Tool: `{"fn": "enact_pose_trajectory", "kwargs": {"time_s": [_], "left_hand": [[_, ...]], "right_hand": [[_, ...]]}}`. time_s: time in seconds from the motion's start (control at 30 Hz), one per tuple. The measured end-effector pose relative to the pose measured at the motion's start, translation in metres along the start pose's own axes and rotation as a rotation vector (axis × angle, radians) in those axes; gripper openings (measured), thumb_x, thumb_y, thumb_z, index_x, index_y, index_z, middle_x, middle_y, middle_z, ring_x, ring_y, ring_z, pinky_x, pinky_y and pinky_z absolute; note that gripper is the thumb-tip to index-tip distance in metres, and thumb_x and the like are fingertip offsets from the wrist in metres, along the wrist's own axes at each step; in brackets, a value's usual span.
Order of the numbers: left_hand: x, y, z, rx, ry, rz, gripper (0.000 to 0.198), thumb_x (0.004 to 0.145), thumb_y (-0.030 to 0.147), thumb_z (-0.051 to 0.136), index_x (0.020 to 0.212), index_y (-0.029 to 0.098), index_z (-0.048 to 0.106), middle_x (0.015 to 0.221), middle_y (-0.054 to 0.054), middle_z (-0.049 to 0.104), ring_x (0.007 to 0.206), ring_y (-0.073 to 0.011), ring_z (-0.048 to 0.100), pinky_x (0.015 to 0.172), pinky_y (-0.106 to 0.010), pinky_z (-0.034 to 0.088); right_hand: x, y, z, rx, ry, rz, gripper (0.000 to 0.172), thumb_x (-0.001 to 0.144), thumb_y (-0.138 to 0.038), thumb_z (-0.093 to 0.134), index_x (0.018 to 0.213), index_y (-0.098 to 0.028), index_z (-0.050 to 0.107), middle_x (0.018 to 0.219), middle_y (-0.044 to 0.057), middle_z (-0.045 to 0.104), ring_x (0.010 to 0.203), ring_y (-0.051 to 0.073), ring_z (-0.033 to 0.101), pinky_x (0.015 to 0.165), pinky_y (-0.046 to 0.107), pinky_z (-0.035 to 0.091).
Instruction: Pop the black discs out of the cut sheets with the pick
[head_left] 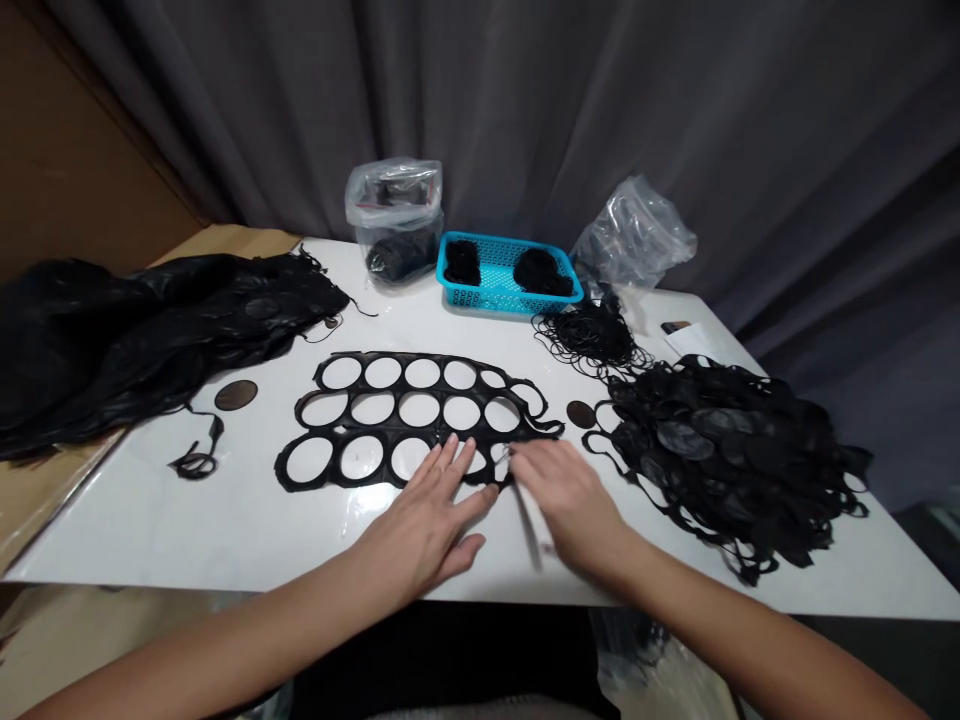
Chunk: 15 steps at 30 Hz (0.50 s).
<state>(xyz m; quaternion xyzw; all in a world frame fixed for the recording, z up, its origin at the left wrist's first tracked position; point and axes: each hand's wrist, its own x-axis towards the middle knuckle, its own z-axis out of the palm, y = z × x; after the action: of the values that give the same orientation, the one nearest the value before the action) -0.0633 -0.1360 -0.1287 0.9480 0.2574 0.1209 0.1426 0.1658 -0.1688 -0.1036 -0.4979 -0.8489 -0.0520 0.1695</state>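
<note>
A black sheet with rows of round holes [397, 430] lies flat on the white table. My left hand [431, 520] rests on its near edge, palm down with fingers stretched out. Beside it, my right hand [566, 500] is closed around a slim white tool [534, 520], which is partly hidden and blurred. The tool's thin tip sits near the small hole at the sheet's lower right end. A small dark disc [581, 414] lies just right of the sheet, and another dark disc [236, 395] lies to its left.
A heap of black cut pieces [727, 450] covers the right side; black sheets [150, 340] lie left. At the back stand a plastic bag [395, 215], a blue basket [510, 302] holding black bundles, black strands [592, 335] and another clear bag [637, 235].
</note>
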Motion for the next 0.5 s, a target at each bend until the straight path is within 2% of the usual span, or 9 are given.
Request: {"fn": "enact_pose_trajectory", "kwargs": {"time_s": [0.13,0.2,0.27,0.33,0.43,0.5], "left_hand": [[-0.001,0.0,-0.002,-0.004,-0.002,0.011,0.052,0.087,0.02,0.066,0.138,0.02,0.052,0.159,-0.023,0.024,0.146,-0.0453,0.022,0.114,-0.062,0.031],[-0.002,0.001,-0.004,-0.006,-0.004,0.016,0.05,0.088,0.021,0.065,0.137,0.02,0.053,0.159,-0.023,0.025,0.147,-0.045,0.022,0.113,-0.062,0.032],[-0.004,0.0,-0.008,-0.009,-0.004,0.031,0.05,0.089,0.023,0.065,0.138,0.02,0.053,0.159,-0.022,0.025,0.147,-0.0439,0.024,0.113,-0.061,0.033],[-0.007,-0.003,-0.011,0.003,0.011,0.045,0.053,0.091,0.024,0.065,0.142,0.02,0.049,0.158,-0.021,0.029,0.147,-0.0412,0.026,0.113,-0.059,0.036],[-0.015,-0.008,-0.015,0.058,0.097,0.024,0.05,0.095,0.026,0.059,0.141,0.014,0.048,0.15,-0.02,0.042,0.144,-0.0365,0.035,0.112,-0.055,0.04],[-0.023,-0.011,-0.017,0.096,0.156,-0.008,0.041,0.097,0.026,0.055,0.135,0.011,0.053,0.142,-0.02,0.05,0.136,-0.0335,0.046,0.108,-0.051,0.046]], "right_hand": [[0.009,0.065,-0.009,-0.098,0.124,0.337,0.016,0.094,-0.017,0.044,0.087,-0.017,0.058,0.082,0.011,0.066,0.077,0.026,0.058,0.072,0.037,0.04],[0.014,0.092,-0.013,-0.032,0.229,0.503,0.016,0.094,-0.024,0.046,0.084,-0.018,0.057,0.083,0.01,0.067,0.071,0.023,0.057,0.069,0.035,0.04],[0.02,0.105,-0.017,0.155,0.277,0.644,0.017,0.091,-0.032,0.051,0.08,-0.02,0.057,0.081,0.007,0.068,0.068,0.021,0.057,0.066,0.033,0.04],[0.029,0.102,-0.017,0.488,0.222,0.746,0.022,0.085,-0.039,0.058,0.074,-0.021,0.056,0.077,0.006,0.068,0.07,0.021,0.06,0.063,0.031,0.042],[0.044,0.079,-0.009,1.048,0.031,0.812,0.028,0.077,-0.045,0.068,0.072,-0.021,0.055,0.082,0.008,0.07,0.079,0.022,0.065,0.059,0.028,0.045],[0.054,0.06,-0.001,1.255,-0.061,0.813,0.031,0.075,-0.044,0.072,0.073,-0.02,0.053,0.085,0.009,0.071,0.083,0.022,0.067,0.059,0.027,0.044]]}}
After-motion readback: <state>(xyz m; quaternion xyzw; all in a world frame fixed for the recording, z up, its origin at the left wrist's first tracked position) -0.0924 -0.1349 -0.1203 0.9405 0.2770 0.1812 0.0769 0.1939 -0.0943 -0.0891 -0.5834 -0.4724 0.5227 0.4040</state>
